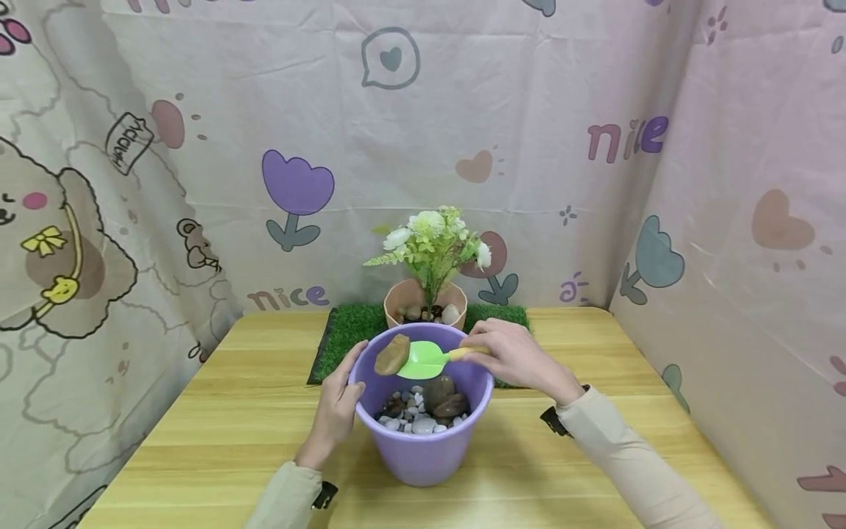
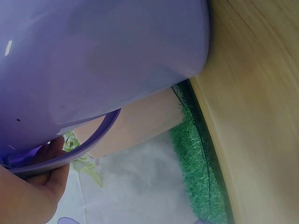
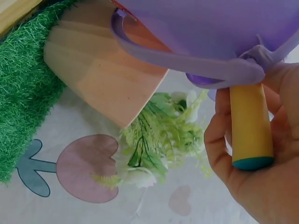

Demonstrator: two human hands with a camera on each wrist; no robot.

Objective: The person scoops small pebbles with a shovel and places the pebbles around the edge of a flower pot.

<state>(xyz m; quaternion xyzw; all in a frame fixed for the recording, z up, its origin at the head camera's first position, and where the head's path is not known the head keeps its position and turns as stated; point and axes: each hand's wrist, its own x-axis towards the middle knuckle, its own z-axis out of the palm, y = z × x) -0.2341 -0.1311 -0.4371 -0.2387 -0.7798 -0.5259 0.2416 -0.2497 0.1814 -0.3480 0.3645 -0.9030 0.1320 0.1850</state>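
A purple bucket (image 1: pixel 423 455) stands on the table, with small pale pebbles (image 1: pixel 421 425) and larger dark brown stones (image 1: pixel 439 393) at its bottom. My left hand (image 1: pixel 335 408) holds the bucket's left rim. In the left wrist view its fingers lie around the curved purple bail (image 2: pixel 96 136). My right hand (image 1: pixel 515 358) grips the yellow handle (image 3: pixel 251 123) of a small toy shovel, above the bucket's right rim. The shovel's green blade (image 1: pixel 423 358) is over the bucket's opening. A brown stone (image 1: pixel 393 355) lies at the blade's left tip, also above the opening.
Behind the bucket, a peach flowerpot (image 1: pixel 393 303) with stones and white artificial flowers (image 1: pixel 427 223) stands on a green turf mat (image 1: pixel 360 327). Printed cloth (image 1: pixel 423 132) hangs behind and at both sides of the wooden table (image 1: pixel 251 411).
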